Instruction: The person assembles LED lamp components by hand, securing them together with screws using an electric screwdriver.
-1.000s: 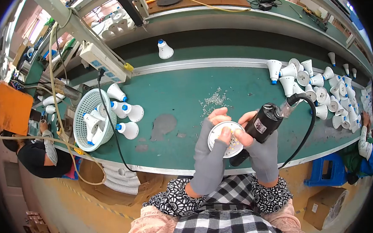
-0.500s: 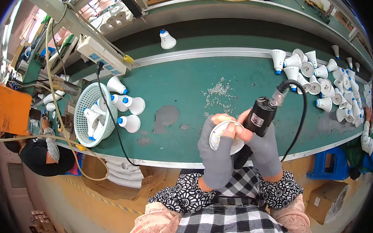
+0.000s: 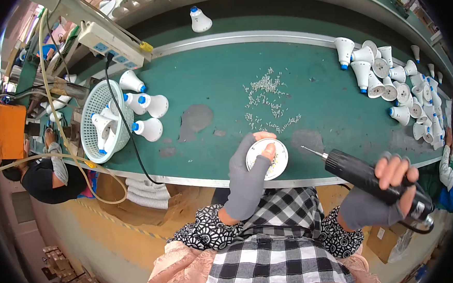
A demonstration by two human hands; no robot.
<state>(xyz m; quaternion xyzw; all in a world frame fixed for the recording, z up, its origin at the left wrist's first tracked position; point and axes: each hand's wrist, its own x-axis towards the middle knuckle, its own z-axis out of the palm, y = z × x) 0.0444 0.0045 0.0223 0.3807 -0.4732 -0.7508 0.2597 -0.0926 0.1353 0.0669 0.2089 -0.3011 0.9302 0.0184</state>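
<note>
My left hand (image 3: 245, 174), in a grey fingerless glove, grips a round white LED bulb body (image 3: 280, 161) with its flat face turned up and the thumb lying across it. Small yellowish spots show on that face. My right hand (image 3: 378, 199), gloved the same way, is wrapped round a black electric screwdriver (image 3: 351, 169). The driver's thin bit points left towards the bulb body, apart from it. Beyond my left hand, many small screws (image 3: 267, 89) lie scattered on the green bench top (image 3: 191, 81).
A pale green basket (image 3: 88, 124) of bulb bodies stands at the left, with several loose ones (image 3: 157, 106) beside it. Many more bulb bodies (image 3: 360, 73) crowd the right side. A power strip (image 3: 109, 45) trails a black cable. Another person (image 3: 52, 178) sits at far left.
My right hand has swung away to the right with the screwdriver, lowering it from upright to nearly level. My left hand keeps the bulb body and has shifted slightly left.
</note>
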